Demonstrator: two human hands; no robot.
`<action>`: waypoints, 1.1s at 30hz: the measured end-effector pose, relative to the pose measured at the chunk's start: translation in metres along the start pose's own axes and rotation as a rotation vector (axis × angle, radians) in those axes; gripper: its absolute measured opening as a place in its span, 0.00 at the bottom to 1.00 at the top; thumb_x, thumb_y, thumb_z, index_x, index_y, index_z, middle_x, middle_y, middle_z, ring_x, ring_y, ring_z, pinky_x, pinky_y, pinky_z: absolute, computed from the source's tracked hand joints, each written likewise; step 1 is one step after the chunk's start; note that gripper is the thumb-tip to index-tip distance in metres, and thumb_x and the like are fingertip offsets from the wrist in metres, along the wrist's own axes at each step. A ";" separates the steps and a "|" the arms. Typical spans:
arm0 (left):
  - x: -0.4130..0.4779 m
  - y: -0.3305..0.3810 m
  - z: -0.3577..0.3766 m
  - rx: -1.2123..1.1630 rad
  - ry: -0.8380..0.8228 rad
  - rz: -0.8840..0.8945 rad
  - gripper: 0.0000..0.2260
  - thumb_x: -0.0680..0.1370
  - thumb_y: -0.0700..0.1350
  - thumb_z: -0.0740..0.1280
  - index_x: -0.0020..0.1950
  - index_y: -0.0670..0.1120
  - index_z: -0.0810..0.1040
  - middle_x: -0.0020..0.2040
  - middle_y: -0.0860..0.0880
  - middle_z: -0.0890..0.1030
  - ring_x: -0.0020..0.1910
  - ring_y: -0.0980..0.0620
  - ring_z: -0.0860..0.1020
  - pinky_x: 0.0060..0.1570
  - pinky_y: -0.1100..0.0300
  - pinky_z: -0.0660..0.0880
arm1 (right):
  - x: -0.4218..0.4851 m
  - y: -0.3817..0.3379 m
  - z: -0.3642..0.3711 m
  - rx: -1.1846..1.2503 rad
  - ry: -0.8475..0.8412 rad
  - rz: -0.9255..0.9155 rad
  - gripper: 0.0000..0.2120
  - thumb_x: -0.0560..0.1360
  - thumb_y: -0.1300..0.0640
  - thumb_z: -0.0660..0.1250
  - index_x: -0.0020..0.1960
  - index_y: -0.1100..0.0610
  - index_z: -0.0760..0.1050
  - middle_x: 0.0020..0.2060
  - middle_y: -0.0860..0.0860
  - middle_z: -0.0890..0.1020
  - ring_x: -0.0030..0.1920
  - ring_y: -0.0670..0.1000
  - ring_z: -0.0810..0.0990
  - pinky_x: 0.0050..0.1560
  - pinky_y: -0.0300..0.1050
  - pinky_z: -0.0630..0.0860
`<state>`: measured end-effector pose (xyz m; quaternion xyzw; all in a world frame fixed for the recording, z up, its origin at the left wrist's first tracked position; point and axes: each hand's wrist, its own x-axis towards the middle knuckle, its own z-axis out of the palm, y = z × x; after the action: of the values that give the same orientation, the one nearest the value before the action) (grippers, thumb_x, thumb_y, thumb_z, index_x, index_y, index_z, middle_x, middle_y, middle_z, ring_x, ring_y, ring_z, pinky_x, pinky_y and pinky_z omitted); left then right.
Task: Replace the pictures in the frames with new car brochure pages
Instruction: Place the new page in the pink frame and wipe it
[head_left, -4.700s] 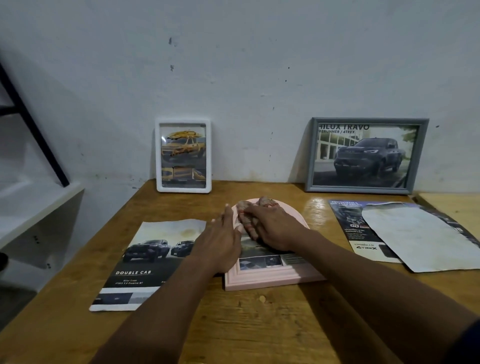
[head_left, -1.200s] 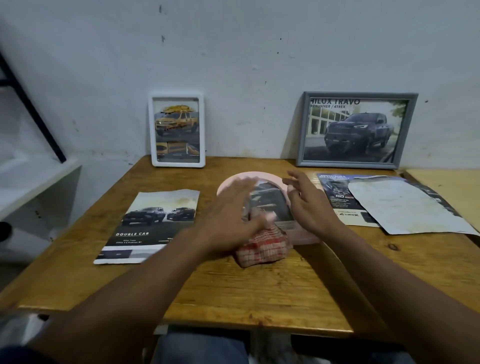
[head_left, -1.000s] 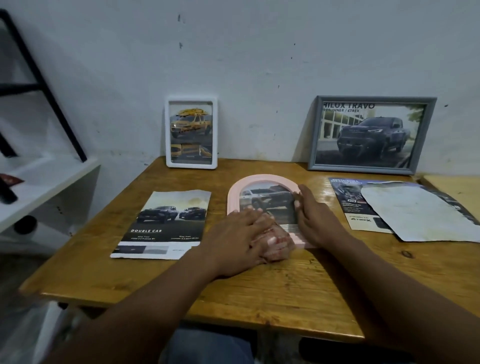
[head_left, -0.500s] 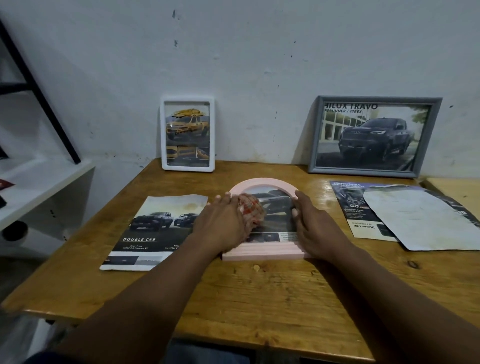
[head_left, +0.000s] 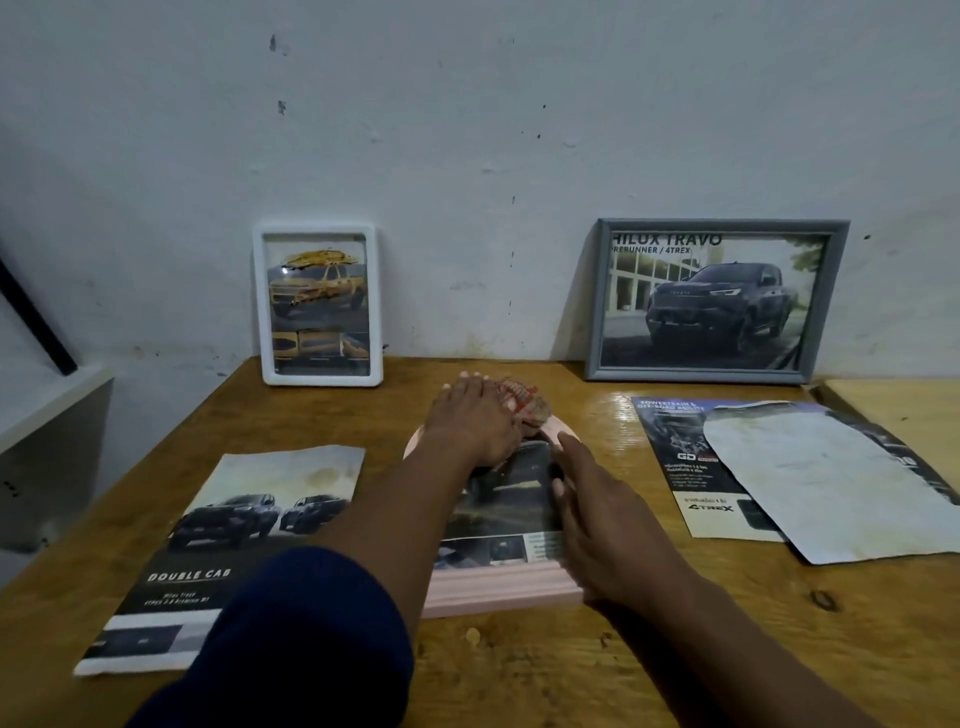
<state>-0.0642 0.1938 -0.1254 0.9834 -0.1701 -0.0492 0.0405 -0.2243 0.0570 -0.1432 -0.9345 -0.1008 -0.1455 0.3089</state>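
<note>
Left grip: left hand (head_left: 475, 423), centre of the frame, fingers curled down over a red-checked cloth (head_left: 524, 405) and pressing it onto the arched top of the pink frame (head_left: 498, 595). Fingers closed on the cloth; a wad of it sticks out past the fingertips on the far side.
Left arm: crosses the frame from lower left to centre, with a dark blue sleeve (head_left: 306, 639) in the lower left foreground.
Right grip: right hand (head_left: 605, 530), just right of centre, fingers extended and nearly flat, holding nothing. Palm and fingers rest along the right edge of the pink frame, fingertips pointing toward the arch.
Pink frame: lies flat on the desk (head_left: 675, 649) at centre frame, arched end toward the wall, straight end toward the viewer. A dark car brochure page shows behind its glazing, between the two hands.
White frame: white frame (head_left: 318, 304), upper left of centre, standing upright against the wall with a yellow pickup picture inside.
Grey frame: grey frame (head_left: 719, 301), upper right, leaning against the wall in landscape format, showing a dark pickup and the heading "HILUX TRAVO".
Double cab page: loose brochure page (head_left: 218, 551), lower left, flat on the desk just left of the pink frame; the left forearm passes over its right edge.
Right-side papers: printed brochure page (head_left: 675, 457) at right of centre, partly covered by a stained blank sheet (head_left: 826, 478) lying on top of it.
</note>
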 end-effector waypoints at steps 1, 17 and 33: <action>0.003 0.008 -0.001 -0.002 -0.006 0.033 0.33 0.83 0.58 0.51 0.83 0.42 0.47 0.83 0.42 0.48 0.82 0.43 0.45 0.79 0.45 0.45 | 0.000 0.000 0.000 0.017 0.012 -0.003 0.21 0.83 0.51 0.54 0.75 0.46 0.56 0.60 0.50 0.79 0.54 0.48 0.78 0.50 0.45 0.75; -0.093 -0.053 0.001 -0.250 0.103 -0.076 0.33 0.84 0.58 0.56 0.83 0.50 0.45 0.83 0.46 0.50 0.82 0.45 0.48 0.78 0.48 0.48 | 0.085 -0.017 0.003 -0.375 -0.188 0.042 0.29 0.76 0.52 0.66 0.74 0.49 0.60 0.71 0.55 0.71 0.71 0.58 0.67 0.68 0.58 0.65; -0.123 -0.044 0.012 -0.128 0.200 -0.138 0.30 0.84 0.59 0.52 0.82 0.46 0.52 0.77 0.40 0.67 0.75 0.39 0.65 0.73 0.43 0.64 | -0.058 -0.021 -0.111 -0.349 -0.443 0.363 0.25 0.78 0.60 0.66 0.71 0.44 0.64 0.57 0.49 0.76 0.51 0.48 0.79 0.44 0.41 0.79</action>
<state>-0.1664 0.2756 -0.1317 0.9881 -0.0939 0.0359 0.1163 -0.3078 0.0010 -0.0656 -0.9849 0.0293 0.1035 0.1357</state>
